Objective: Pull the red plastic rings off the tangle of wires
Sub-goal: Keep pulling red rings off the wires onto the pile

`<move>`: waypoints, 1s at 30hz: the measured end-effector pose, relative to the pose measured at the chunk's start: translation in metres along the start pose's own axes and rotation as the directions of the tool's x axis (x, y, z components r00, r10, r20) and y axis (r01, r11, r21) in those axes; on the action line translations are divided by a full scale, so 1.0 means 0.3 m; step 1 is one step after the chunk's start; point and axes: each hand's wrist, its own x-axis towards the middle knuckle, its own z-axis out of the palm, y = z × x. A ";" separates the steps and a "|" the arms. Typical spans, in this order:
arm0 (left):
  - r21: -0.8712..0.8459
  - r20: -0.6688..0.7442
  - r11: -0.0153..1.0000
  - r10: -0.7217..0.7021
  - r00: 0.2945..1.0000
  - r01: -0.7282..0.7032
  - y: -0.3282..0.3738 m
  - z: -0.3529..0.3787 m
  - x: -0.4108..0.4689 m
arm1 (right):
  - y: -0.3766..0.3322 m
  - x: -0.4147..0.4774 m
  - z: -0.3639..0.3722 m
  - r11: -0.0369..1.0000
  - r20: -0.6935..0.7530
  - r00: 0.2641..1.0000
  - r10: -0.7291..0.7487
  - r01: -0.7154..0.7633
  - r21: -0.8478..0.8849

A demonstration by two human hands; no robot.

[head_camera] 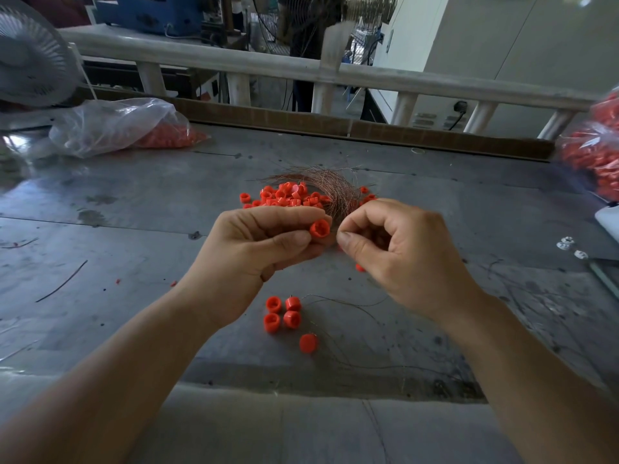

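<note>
Your left hand (pixel 268 239) pinches a red ring (pixel 320 228); your right hand (pixel 395 249) pinches its wire (pixel 332 229), it seems. Next, pull them apart.

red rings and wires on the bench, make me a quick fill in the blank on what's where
The ____ hand's fingers grip one red ring.
Beyond the hands, the tangle of wires lies to the ____ of the pile of rings.
The cluster of loose rings nearest the person counts ____.
A clear plastic ____ at the far left holds more red parts.
Missing words: left; right; five; bag.
</note>
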 end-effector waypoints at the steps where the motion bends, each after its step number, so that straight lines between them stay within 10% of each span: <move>1: -0.004 -0.001 1.000 -0.002 1.000 0.002 0.000 0.001 0.000 | 0.000 0.000 -0.001 1.000 -0.003 1.000 0.002 -0.002 0.000; 19: -0.036 0.052 0.999 -0.024 0.998 0.026 0.004 -0.010 -0.002 | 0.005 0.001 -0.006 1.000 0.022 1.000 0.001 -0.001 0.016; 30: -0.133 0.139 0.990 -0.029 0.990 0.048 0.015 -0.015 -0.002 | 0.010 0.008 -0.006 0.934 0.099 0.986 0.132 -0.157 0.322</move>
